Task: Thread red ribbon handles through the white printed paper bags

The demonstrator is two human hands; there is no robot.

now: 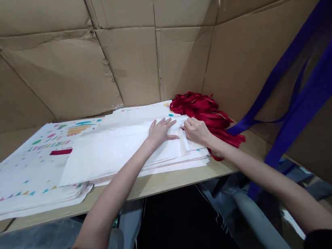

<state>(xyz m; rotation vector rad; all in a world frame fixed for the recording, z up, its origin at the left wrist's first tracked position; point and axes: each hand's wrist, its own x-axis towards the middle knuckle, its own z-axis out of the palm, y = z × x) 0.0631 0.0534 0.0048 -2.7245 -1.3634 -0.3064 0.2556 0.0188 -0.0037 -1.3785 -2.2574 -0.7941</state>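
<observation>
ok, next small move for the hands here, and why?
I'd probably smooth the right end of the top white sheet with the right hand. Its fingers are already bunched there, where layers overlap unevenly, and the left hand lies spread on the sheet, so it could brace it. Whether the right fingers pinch anything is unclear.

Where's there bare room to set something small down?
A narrow strip of tabletop shows between the white sheets and the near edge; the left forearm passes over it. It's crowded beyond: left hand and right hand at the sheets, red ribbons heaped alongside.
</observation>
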